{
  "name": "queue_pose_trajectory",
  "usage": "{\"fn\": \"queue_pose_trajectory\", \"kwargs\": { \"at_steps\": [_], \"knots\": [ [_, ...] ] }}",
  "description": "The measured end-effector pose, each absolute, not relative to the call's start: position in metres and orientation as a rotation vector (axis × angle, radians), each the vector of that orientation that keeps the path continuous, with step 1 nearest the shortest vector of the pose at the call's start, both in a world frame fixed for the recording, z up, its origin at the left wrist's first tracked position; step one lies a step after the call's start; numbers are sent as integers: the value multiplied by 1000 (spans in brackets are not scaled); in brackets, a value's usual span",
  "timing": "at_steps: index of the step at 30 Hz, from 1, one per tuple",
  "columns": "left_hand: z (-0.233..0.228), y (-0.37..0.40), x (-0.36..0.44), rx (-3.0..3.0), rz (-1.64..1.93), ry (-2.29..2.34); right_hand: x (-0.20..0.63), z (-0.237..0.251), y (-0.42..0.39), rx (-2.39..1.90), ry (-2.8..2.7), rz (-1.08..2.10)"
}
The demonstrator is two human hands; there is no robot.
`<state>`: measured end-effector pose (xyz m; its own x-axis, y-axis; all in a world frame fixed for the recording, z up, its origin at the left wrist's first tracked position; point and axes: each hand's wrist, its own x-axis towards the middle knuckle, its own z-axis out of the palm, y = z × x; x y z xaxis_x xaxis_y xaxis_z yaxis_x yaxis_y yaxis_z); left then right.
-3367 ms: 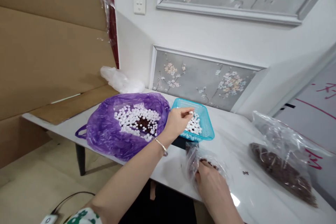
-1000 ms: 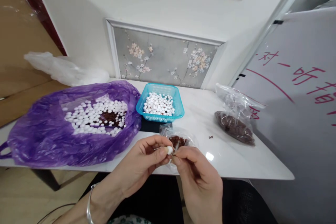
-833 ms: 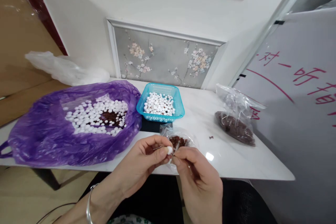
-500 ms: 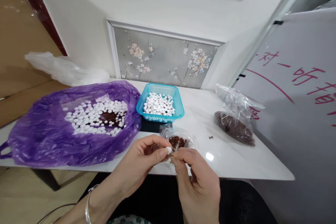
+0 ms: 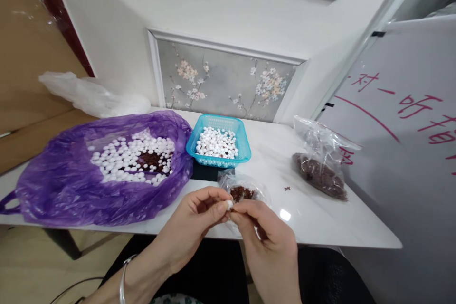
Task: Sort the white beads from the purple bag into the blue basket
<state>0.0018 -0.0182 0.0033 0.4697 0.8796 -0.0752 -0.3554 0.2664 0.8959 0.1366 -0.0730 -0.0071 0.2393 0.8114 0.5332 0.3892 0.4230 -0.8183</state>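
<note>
Between the thumb and index finger of my left hand is a small white ball. My right hand pinches right against the ball's right side; a tiny brown piece seems to be in its fingertips, mostly hidden by them. Just behind the hands lies an open clear plastic bag with small reddish-brown pieces inside. Beyond it stands a blue plastic basket filled with white balls. To the left, a purple plastic bag lies spread open, holding many white balls and a patch of brown pieces.
A clear bag of brown pieces stands at the right of the white table. One or more loose brown bits lie nearby. A white plastic bag rests at the back left. A whiteboard leans at the right.
My right fingertips have closed in on the white ball, and the small gap between the hands has narrowed. The view has shifted slightly.
</note>
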Motion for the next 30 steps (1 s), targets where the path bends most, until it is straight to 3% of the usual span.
{"fn": "queue_pose_trajectory", "kwargs": {
  "at_steps": [10,30],
  "knots": [
    [5,-21,3,1066,921,714,138,-8,-71,-1151,-1249,674],
    [-3,-21,-1,1139,1067,791,134,-9,-65,-1207,-1194,774]
  ]
}}
